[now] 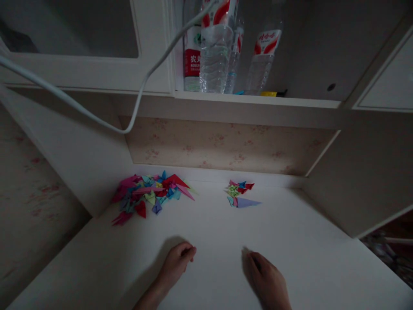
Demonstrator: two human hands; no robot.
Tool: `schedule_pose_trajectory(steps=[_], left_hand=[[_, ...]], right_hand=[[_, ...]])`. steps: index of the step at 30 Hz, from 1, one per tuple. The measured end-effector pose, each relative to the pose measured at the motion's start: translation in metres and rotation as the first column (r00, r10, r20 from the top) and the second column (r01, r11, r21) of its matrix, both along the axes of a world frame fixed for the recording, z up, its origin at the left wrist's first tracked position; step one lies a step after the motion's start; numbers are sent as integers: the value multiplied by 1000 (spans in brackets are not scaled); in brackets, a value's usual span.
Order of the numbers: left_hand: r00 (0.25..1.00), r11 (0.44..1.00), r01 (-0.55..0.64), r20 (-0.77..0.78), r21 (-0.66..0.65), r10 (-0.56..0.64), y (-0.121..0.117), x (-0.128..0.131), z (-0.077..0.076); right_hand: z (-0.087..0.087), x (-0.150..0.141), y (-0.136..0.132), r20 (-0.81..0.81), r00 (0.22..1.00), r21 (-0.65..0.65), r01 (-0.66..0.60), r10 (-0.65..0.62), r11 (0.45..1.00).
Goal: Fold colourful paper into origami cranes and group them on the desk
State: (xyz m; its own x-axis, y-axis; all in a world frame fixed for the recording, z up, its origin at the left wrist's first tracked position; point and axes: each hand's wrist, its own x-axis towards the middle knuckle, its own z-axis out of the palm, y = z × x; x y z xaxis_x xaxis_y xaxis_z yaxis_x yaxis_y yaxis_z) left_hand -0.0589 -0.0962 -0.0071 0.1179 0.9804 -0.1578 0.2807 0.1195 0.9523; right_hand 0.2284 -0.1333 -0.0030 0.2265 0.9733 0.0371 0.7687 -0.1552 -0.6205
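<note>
My left hand (177, 263) rests over the white tabletop (213, 224) with its fingers curled closed, and nothing shows in it. Across from it, my right hand (265, 275) is also curled on the tabletop, its fingertips mostly hidden. Beyond my left hand lies a heap of folded paper pieces (150, 189) in pink, red, blue, green and yellow. A smaller group of folded papers (238, 188) sits farther right, beyond my right hand. Just in front of that group is a pointed lavender folded paper (247, 202) with teal and pink at its left end. Neither hand touches any paper.
Overhead, a shelf (258, 100) holds several plastic bottles (216, 56) and a small yellow item (269, 93). A white cable (80, 110) hangs across the upper left. Side panels stand left (77, 150) and right (361, 172). Flowered wallpaper (222, 144) covers the back.
</note>
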Motion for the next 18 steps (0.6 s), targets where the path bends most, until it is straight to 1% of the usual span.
schedule_pose_trajectory(steps=[2,5,8,13,18], left_hand=[[999,997,-13,-42,80,16,-1,3,-1],[991,988,30,-130,150,-11,-3,7,-4],[981,985,57,-193,161,-26,-6,8,-7],[976,982,52,-216,179,-12,-9,6,-5],[982,981,50,-188,190,-13,-11,6,-5]], right_hand=[[-1,-1,-1,14,1000,17,0,0,1000],[0,-3,-2,55,998,22,-13,11,1000],[4,-5,-3,91,996,16,-6,4,1000],[8,-8,-3,140,990,10,-15,14,1000],[1,-4,-4,165,986,6,-32,31,999]])
